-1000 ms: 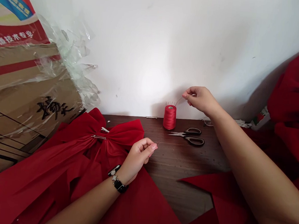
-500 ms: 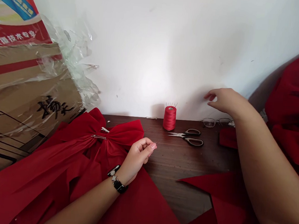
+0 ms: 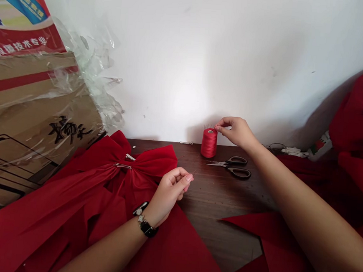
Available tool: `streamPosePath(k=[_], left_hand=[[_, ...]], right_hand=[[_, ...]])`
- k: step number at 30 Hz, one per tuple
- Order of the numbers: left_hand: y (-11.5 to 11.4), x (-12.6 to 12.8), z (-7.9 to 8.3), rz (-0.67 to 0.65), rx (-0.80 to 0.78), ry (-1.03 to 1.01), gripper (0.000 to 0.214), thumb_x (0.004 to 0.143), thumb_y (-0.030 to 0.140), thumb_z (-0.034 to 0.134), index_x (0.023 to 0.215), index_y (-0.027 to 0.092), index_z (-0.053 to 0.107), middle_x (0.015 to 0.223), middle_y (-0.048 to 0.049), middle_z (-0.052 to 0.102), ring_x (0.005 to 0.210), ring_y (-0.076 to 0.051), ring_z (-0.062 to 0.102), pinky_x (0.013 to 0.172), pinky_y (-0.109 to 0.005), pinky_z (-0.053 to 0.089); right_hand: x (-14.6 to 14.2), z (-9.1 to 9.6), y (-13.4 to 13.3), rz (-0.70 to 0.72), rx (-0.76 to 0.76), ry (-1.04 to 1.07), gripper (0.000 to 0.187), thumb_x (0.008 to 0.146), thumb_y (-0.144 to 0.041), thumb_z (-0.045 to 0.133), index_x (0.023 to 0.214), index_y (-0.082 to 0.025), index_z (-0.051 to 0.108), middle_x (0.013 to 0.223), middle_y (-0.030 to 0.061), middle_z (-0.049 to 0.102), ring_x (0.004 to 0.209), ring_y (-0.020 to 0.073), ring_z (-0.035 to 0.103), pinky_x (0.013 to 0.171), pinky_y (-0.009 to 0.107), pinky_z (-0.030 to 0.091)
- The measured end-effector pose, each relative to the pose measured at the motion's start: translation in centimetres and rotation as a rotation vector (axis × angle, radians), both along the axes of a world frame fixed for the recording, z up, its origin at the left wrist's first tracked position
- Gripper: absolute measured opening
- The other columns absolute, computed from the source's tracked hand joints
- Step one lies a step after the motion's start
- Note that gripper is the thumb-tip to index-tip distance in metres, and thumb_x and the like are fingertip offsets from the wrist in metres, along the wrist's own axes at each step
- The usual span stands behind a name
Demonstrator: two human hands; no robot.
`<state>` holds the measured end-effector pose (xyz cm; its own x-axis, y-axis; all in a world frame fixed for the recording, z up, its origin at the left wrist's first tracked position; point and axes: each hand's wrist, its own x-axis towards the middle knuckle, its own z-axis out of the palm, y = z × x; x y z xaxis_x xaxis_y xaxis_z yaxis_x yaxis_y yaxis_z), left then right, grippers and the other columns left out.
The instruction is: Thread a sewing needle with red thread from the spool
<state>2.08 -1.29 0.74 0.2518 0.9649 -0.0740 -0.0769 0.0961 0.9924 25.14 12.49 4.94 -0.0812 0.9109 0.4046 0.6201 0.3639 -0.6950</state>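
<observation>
My left hand (image 3: 169, 195) rests on the red velvet bow (image 3: 154, 161), its fingertips pinched on a thin needle or thread too fine to tell apart. My right hand (image 3: 236, 132) hangs at the top of the red thread spool (image 3: 209, 143), with its fingertips among several fine pins (image 3: 207, 126) standing in the spool. Whether those fingers grip a pin is hidden. A metal clip (image 3: 122, 165) lies across the bow's knot. Black-handled scissors (image 3: 232, 167) lie on the dark wooden table (image 3: 220, 197), to the right of the spool.
Plastic-wrapped cardboard (image 3: 39, 112) leans at the left against the white wall (image 3: 176, 47). Red fabric pieces (image 3: 264, 239) lie at the lower right, with a larger red heap (image 3: 359, 112) beyond them. Glasses (image 3: 276, 147) lie partly hidden at the table's far right.
My right hand has moved left from beside the glasses to the spool top. My left hand has stayed at the bow, and the view has shifted slightly.
</observation>
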Motion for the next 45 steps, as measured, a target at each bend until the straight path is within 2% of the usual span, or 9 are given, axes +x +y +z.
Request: streamPosePath(k=[4,10,16,20,26,30,34,39,45], left_hand=[[-0.2,0.2,0.1,-0.02,-0.021,-0.016,0.029,0.084,0.039,0.063,0.074,0.016,0.049,0.06,0.0066,0.04,0.049,-0.004,0.022,0.043,-0.017,0.013],[-0.4,0.6,0.2,-0.005,0.012,0.002,0.027,0.085,0.039,0.061,0.074,0.017,0.049,0.06,0.005,0.046,0.049,-0.006,0.038,0.04,-0.015,0.027],[-0.3,0.7,0.6,0.036,0.029,-0.035,0.026,0.085,0.036,0.062,0.073,0.016,0.051,0.063,0.0031,0.051,0.057,-0.008,0.05,0.044,-0.016,0.039],[-0.1,1.4,1.4,0.061,0.014,-0.129,0.024,0.086,0.034,0.062,0.074,0.016,0.051,0.067,0.003,0.051,0.066,-0.01,0.059,0.049,-0.015,0.045],[0.7,4.3,4.6,0.016,0.145,-0.257,0.019,0.089,0.031,0.059,0.079,0.016,0.052,0.072,0.0014,0.059,0.066,-0.01,0.061,0.053,-0.017,0.049],[1.0,5.8,6.4,-0.061,0.226,-0.316,0.018,0.091,0.029,0.057,0.08,0.016,0.053,0.069,0.003,0.057,0.055,-0.006,0.054,0.047,-0.016,0.046],[0.6,5.8,6.7,-0.09,0.254,-0.301,0.018,0.091,0.028,0.057,0.079,0.016,0.054,0.065,0.0036,0.057,0.053,-0.006,0.053,0.043,-0.014,0.046],[-0.4,4.9,6.6,-0.149,0.272,-0.25,0.019,0.092,0.028,0.058,0.077,0.016,0.053,0.066,0.0027,0.062,0.057,-0.007,0.059,0.048,-0.015,0.05],[-0.9,4.4,6.9,-0.164,0.306,-0.218,0.019,0.091,0.027,0.059,0.077,0.016,0.054,0.068,0.0018,0.067,0.057,-0.007,0.063,0.049,-0.015,0.052]], right_hand=[[-0.1,-0.3,0.2,-0.016,-0.068,0.073,0.01,0.083,-0.016,0.059,0.073,-0.015,0.06,0.076,0.0072,0.07,0.069,0.0167,0.067,0.061,0.027,0.052],[-0.3,0.2,-0.1,-0.041,-0.07,0.154,0.015,0.087,-0.01,0.053,0.074,-0.017,0.05,0.078,0.0073,0.07,0.074,0.0171,0.07,0.063,0.026,0.053],[-1.5,4.6,-4.1,0.007,0.087,0.431,0.013,0.09,-0.016,0.053,0.078,-0.018,0.049,0.072,0.0037,0.07,0.056,0.0102,0.062,0.05,0.019,0.044],[-2.8,6.9,-8.7,0.231,0.181,0.618,0.013,0.09,-0.025,0.059,0.08,-0.018,0.056,0.064,-0.0005,0.064,0.051,0.0075,0.051,0.05,0.019,0.044],[-2.7,4.5,-13.7,0.325,-0.081,0.588,0.017,0.091,-0.035,0.06,0.084,-0.019,0.059,0.068,0.0,0.066,0.058,0.0103,0.061,0.053,0.02,0.049],[-2.0,3.8,-15.5,0.333,-0.113,0.463,0.015,0.089,-0.03,0.063,0.08,-0.018,0.063,0.075,0.0002,0.068,0.072,0.0097,0.064,0.065,0.017,0.051],[-1.7,4.0,-16.0,0.375,-0.143,0.498,0.012,0.086,-0.027,0.067,0.078,-0.018,0.069,0.078,0.0005,0.07,0.074,0.0103,0.066,0.07,0.018,0.054],[-2.0,3.6,-16.0,0.356,-0.167,0.685,0.006,0.08,-0.024,0.073,0.082,-0.019,0.073,0.071,0.0003,0.072,0.063,0.0095,0.067,0.058,0.016,0.057],[-2.1,3.7,-16.5,0.331,-0.146,0.73,0.005,0.079,-0.021,0.074,0.083,-0.019,0.076,0.07,0.0007,0.074,0.062,0.0083,0.069,0.058,0.012,0.058]])
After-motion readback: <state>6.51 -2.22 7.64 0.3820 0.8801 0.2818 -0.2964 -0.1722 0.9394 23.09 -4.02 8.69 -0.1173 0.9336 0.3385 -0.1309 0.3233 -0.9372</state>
